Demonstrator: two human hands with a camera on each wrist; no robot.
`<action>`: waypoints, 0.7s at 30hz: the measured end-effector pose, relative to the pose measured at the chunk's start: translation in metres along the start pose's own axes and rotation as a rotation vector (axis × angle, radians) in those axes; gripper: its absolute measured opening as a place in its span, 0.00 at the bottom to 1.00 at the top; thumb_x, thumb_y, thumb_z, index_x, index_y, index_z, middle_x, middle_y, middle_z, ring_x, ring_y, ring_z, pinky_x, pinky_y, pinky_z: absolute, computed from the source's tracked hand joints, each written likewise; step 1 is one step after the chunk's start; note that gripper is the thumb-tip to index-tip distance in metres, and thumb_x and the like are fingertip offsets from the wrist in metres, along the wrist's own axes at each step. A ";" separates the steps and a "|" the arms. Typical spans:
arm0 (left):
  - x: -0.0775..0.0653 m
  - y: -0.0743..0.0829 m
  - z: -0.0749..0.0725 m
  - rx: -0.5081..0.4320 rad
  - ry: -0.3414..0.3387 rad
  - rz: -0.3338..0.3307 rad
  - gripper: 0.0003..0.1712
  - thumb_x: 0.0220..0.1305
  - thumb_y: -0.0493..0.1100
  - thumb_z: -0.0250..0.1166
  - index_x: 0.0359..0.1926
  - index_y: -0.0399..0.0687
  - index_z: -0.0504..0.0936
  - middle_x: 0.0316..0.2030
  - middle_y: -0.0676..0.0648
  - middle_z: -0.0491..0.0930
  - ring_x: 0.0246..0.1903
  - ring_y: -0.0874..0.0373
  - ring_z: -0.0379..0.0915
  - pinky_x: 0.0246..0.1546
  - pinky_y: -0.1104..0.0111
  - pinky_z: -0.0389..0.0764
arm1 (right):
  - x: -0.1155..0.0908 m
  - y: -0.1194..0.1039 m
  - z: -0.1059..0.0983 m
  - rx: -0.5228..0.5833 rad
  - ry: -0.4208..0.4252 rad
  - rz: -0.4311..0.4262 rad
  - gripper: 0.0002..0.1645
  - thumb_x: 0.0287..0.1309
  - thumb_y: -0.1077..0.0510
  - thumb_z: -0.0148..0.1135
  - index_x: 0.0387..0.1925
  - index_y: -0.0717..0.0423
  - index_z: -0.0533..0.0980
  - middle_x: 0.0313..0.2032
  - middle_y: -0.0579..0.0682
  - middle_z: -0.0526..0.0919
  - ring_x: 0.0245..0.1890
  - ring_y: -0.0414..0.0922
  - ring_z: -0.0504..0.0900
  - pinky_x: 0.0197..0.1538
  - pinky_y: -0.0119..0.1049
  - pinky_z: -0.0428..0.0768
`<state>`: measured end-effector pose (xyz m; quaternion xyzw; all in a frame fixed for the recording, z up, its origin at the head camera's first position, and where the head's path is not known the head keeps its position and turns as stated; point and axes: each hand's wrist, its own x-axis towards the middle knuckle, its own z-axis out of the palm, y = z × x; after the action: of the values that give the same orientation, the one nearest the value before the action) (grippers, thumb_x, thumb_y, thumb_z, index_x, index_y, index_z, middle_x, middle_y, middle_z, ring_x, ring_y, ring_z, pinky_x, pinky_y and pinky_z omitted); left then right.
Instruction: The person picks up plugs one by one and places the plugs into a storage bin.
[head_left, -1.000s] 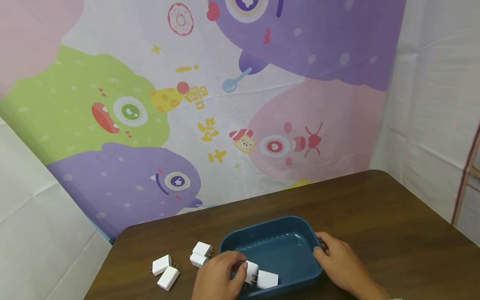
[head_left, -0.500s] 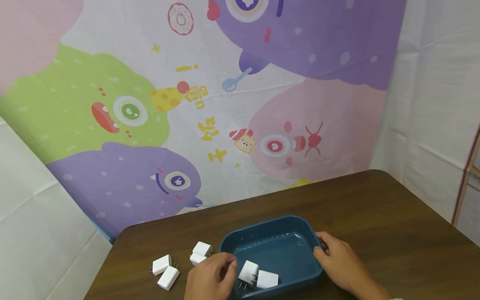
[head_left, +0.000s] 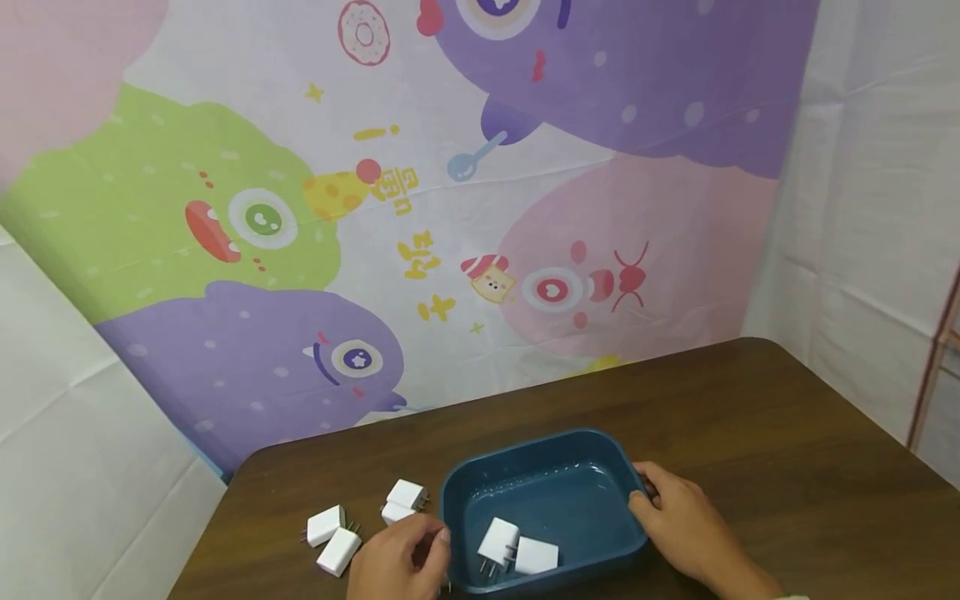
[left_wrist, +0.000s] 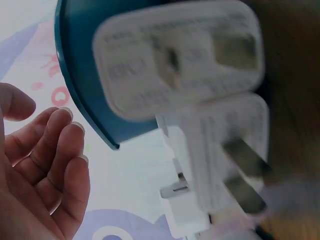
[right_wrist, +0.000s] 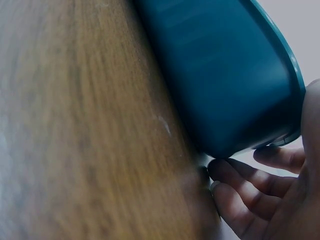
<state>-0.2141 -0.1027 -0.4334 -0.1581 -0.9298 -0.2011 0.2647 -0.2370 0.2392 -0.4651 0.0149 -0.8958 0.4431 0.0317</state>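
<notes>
While resting on the worktop point(head_left: 750, 417), one blue tray point(head_left: 600, 454) held two white chargers point(head_left: 517, 550); four more chargers point(head_left: 333, 537) lay left of it. Left hand point(head_left: 397, 562): loosely curled, empty, beside the tray. Right hand point(head_left: 686, 525): gripped the tray's right rim.

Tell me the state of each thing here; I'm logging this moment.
Blue tray: upright on the table, holding two plugs.
Plugs in tray: lying loose, touching each other.
Plugs on table: four, lying left of the tray.
Left hand: empty, beside the tray.
Right hand: gripping the tray's right rim.
</notes>
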 end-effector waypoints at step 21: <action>-0.009 -0.024 -0.011 0.098 -0.085 -0.109 0.06 0.59 0.46 0.69 0.27 0.64 0.82 0.20 0.68 0.69 0.20 0.75 0.62 0.20 0.72 0.67 | 0.000 0.001 0.001 -0.007 -0.003 0.006 0.22 0.67 0.56 0.57 0.60 0.57 0.76 0.38 0.45 0.79 0.35 0.39 0.76 0.40 0.39 0.75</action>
<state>-0.2115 -0.1298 -0.4370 -0.1028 -0.9561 -0.1627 0.2212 -0.2375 0.2392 -0.4665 0.0129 -0.8975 0.4399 0.0289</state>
